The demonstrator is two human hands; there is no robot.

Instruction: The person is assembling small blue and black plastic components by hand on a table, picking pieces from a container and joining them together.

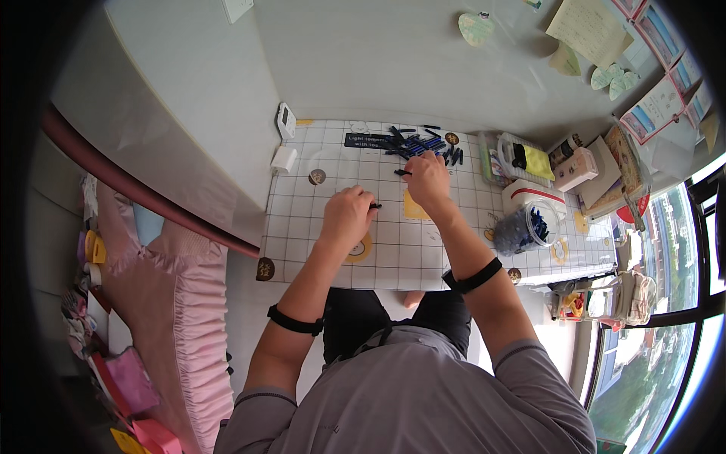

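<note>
Fingers (355, 193) of the left hand (349, 214) pinch a short dark tube (376, 206); the right hand's (428, 180) grasp another tube (401, 172) near the tube heap (423, 145) on the gridded worktop (295, 234).

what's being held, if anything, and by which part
Left hand: a dark piece, by its left end. Right hand: a second dark piece, apparently by its right end.

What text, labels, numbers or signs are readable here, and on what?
Dark rectangle on the table cover: two lines of pale lettering, partly legible; wording not copied here.
Cream sheet on the wall: writing too small to read.
Green note on the wall: too small to read.
White device near the back left corner: screen too small to read.
</note>
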